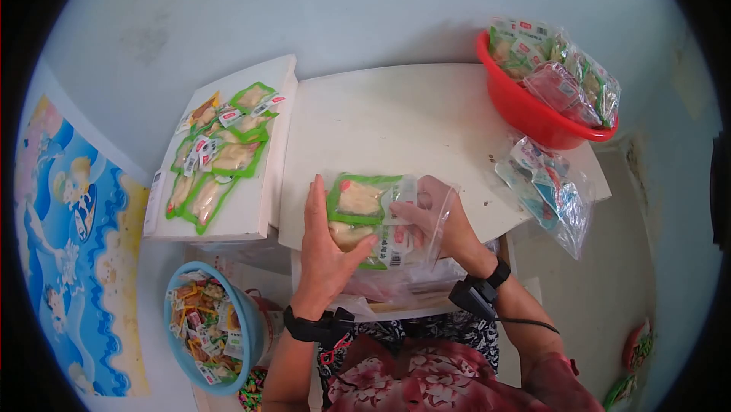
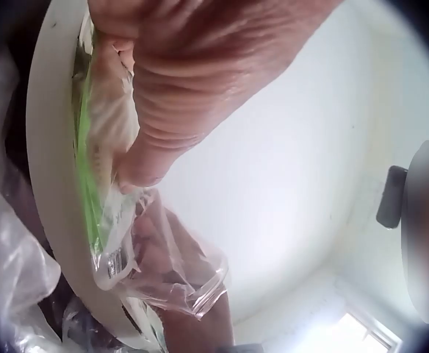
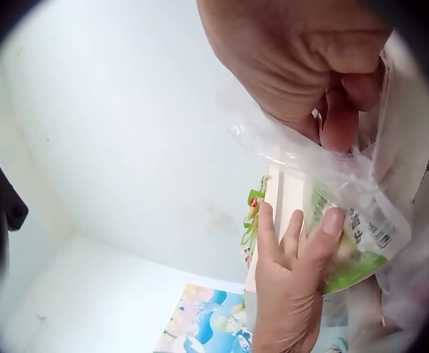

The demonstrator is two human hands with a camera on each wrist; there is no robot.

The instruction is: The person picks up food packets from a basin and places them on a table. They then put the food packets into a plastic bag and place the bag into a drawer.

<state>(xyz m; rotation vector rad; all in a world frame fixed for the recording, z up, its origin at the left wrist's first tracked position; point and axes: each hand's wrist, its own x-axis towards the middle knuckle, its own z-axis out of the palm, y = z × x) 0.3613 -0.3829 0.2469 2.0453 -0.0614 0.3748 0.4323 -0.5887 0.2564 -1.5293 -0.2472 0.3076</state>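
Two flat, green-edged packets (image 1: 359, 197) of pale food are held side by side over the table's front edge. My left hand (image 1: 326, 256) grips them from the left, its thumb (image 3: 325, 239) lying across the front of the lower packet. At their white label ends, my right hand (image 1: 442, 218) pinches a clear plastic bag (image 2: 189, 268) with curled fingers. Parts of the right fingers show through the film in the left wrist view. Crinkled film (image 3: 295, 151) hangs below the right hand in the right wrist view.
More green-edged packets (image 1: 232, 154) lie on a white board at left. A red basin (image 1: 512, 113) of bagged packets stands at back right, beside loose clear bags (image 1: 552, 191). A blue basin (image 1: 177, 336) of small packets sits lower left. Plastic film (image 1: 403, 286) fills an open drawer in front.
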